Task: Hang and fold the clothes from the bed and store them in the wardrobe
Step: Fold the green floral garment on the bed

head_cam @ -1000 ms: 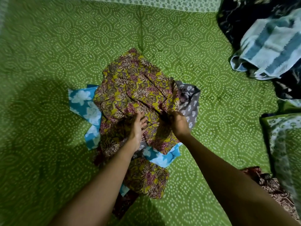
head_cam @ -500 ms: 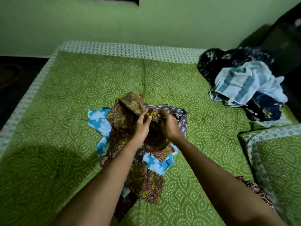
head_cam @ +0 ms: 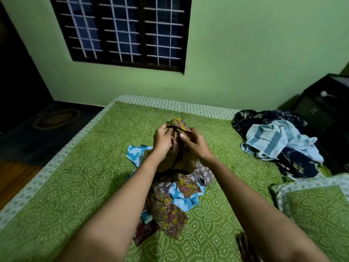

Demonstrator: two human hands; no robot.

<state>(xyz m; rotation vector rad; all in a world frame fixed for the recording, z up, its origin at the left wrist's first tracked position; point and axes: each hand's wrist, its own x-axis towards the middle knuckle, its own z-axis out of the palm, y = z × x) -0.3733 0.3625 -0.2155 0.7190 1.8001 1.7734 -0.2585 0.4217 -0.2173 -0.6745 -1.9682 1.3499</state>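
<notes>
Head view: left hand (head_cam: 162, 140), right hand (head_cam: 194, 144) grip yellow patterned garment (head_cam: 179, 124)

Middle of bed (head_cam: 75, 176): yellow-brown floral garment (head_cam: 178, 125), top end lifted & bunched btwn left hand (head_cam: 163, 140) & right hand (head_cam: 192, 144), rest trailing down onto a crumpled heap w/ blue-white floral cloth (head_cam: 186, 199) & grey print cloth (head_cam: 204, 173). Navy floral garment (head_cam: 296, 167) & light-blue striped towel (head_cam: 273, 140) heaped near bed's far right corner.

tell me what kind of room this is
Probably a bedroom in a home: a bed with a green cover, a matching pillow, and loose clothes heaped on it.
</notes>
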